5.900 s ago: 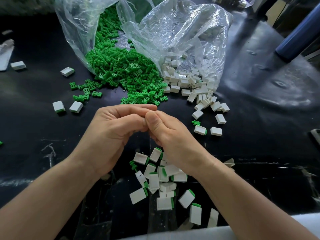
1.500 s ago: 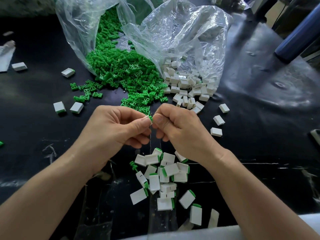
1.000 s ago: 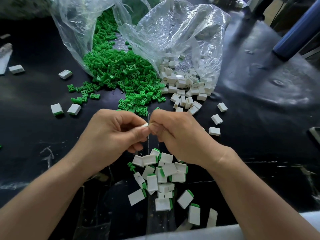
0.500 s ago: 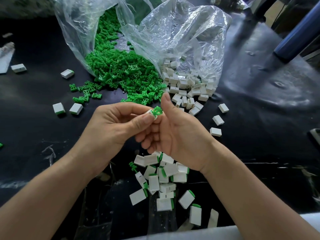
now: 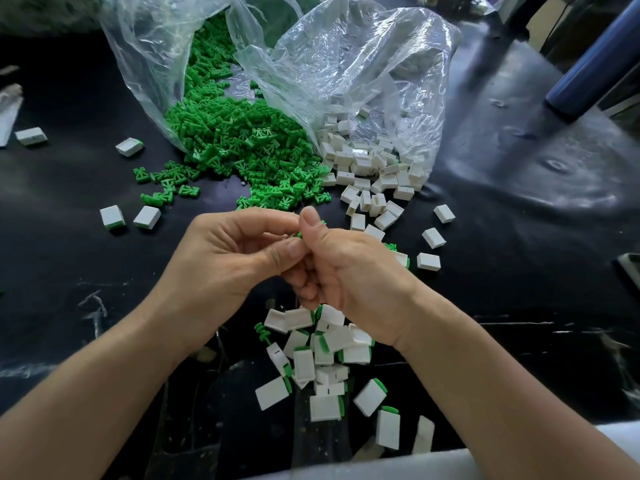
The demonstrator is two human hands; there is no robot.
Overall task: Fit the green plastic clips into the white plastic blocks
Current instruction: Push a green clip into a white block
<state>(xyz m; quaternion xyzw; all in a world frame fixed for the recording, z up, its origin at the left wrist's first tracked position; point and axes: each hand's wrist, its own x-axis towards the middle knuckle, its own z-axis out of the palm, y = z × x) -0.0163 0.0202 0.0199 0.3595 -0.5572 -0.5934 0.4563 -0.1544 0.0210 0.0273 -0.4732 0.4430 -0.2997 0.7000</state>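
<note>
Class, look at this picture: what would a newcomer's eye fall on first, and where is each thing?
A bright heap of green clips spills from a clear bag at top centre, with loose white blocks to its right. Mid-frame the left hand and right hand pinch a green clip between them, above a pile of fitted blocks.

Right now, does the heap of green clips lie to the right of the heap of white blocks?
No, the green clips spill from a bag on the left, with the white blocks to their right.
</note>
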